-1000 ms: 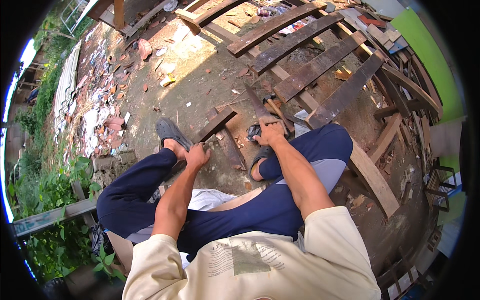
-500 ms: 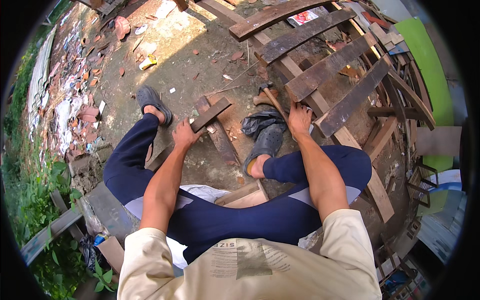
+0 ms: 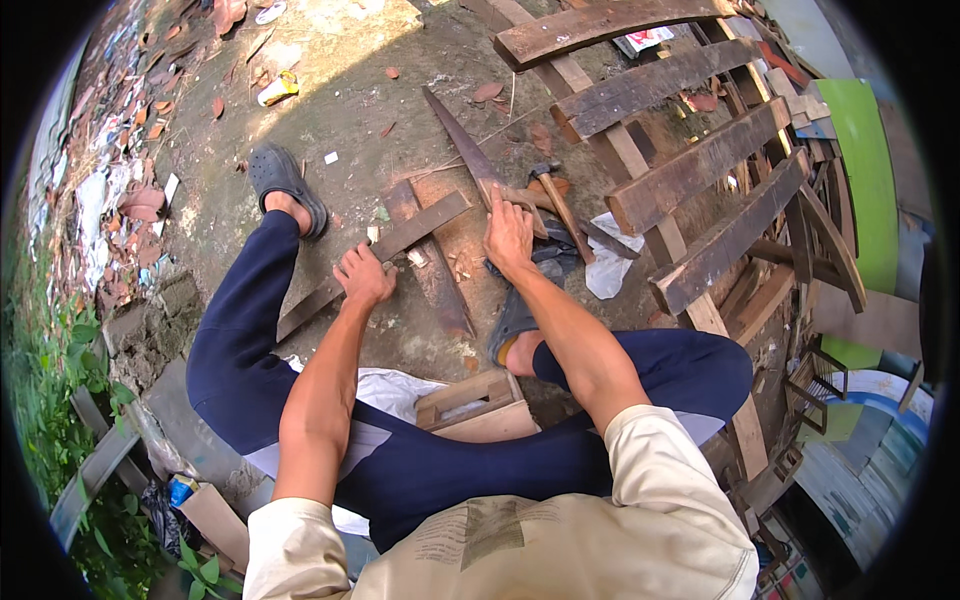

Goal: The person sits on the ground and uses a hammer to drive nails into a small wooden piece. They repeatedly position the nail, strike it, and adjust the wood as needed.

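Observation:
My left hand (image 3: 366, 276) is closed over a narrow dark wooden slat (image 3: 410, 228), holding it slantwise across a second, weathered board (image 3: 432, 275) on the ground. My right hand (image 3: 510, 236) grips a handsaw (image 3: 462, 142) near its wooden handle. Its long dark blade points away from me, up and to the left, apart from the slat. Beside the handle lies a hammer (image 3: 563, 212) with a wooden shaft. My fingers partly hide the saw's handle.
At the right leans a pallet-like frame of dark planks (image 3: 700, 160). A wooden box-like piece (image 3: 475, 405) lies between my legs. A clear plastic bag (image 3: 611, 262) is by my right foot. Litter and dry leaves (image 3: 130, 200) cover the ground at the left.
My right hand has moved left from beside the hammer and plank frame, and now holds the handsaw, which has come into view. My left hand stays on the slat, with its fingers shifted slightly.

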